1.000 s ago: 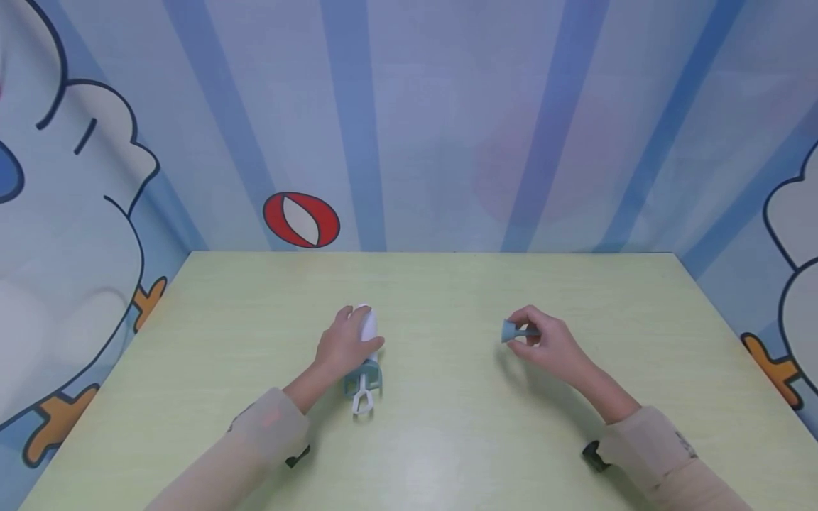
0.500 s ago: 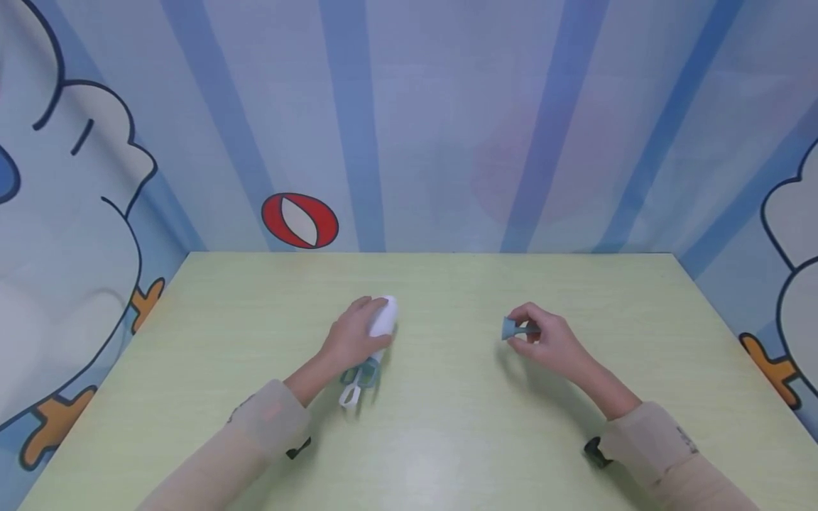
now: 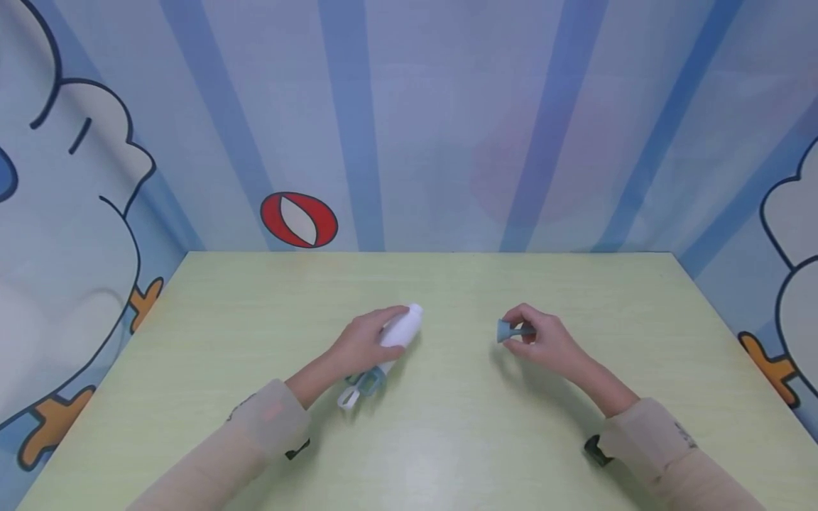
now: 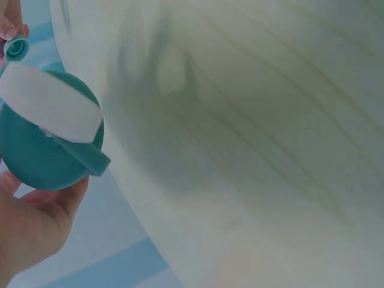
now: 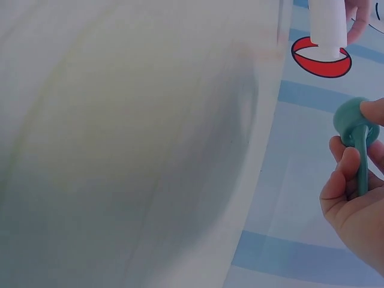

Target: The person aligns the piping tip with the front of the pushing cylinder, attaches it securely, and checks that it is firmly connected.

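My left hand [image 3: 361, 345] grips a white bottle-shaped tube [image 3: 402, 328], thumb on one side and fingers over the other. Its narrow end points away and to the right, towards the other hand. At the near end are green loops [image 3: 371, 382] and a white loop [image 3: 348, 397]. The left wrist view shows that end as a round green base [image 4: 42, 159] crossed by a white piece [image 4: 51, 102]. Across from it, my right hand [image 3: 546, 337] pinches a small green cap [image 3: 504, 331] with a thin stem [image 5: 361, 159]. Its wide side faces left, apart from the tube.
Both hands work over a pale yellow-green table [image 3: 447, 440]. A cartoon-printed backdrop [image 3: 441, 142] with blue stripes and a red ball picture rises behind it and along both sides. Dark straps show at each cuff, including one right wrist strap [image 3: 597, 451].
The tube has swung so its narrow end points further right, and my left hand has moved slightly right with it. My right hand with the cap has stayed nearly in place.
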`<state>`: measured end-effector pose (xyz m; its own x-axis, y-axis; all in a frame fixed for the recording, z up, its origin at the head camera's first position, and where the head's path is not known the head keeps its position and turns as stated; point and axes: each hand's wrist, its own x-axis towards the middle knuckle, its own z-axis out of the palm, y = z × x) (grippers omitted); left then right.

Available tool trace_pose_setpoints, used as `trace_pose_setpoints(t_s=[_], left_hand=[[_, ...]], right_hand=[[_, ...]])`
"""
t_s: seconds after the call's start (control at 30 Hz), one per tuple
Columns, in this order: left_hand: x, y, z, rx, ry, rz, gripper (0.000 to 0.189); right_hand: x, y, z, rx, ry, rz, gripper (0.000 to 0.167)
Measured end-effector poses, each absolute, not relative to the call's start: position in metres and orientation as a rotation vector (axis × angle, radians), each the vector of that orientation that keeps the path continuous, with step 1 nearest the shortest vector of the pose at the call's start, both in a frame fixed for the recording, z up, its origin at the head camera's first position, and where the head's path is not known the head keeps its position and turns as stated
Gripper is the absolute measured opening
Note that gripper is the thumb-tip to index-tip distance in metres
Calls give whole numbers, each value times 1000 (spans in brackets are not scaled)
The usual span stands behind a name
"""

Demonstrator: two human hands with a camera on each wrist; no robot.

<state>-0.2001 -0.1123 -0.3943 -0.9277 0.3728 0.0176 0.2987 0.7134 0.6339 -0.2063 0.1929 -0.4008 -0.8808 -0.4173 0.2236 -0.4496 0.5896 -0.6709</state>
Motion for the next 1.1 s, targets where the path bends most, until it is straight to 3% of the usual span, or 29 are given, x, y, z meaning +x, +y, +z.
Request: trace_pose_setpoints(t_s=[1.1], left_hand=[[-195,-97,-384,855,2420,1006,52]], right_hand=[[-202,176,-391,995,-2845,1355,24]])
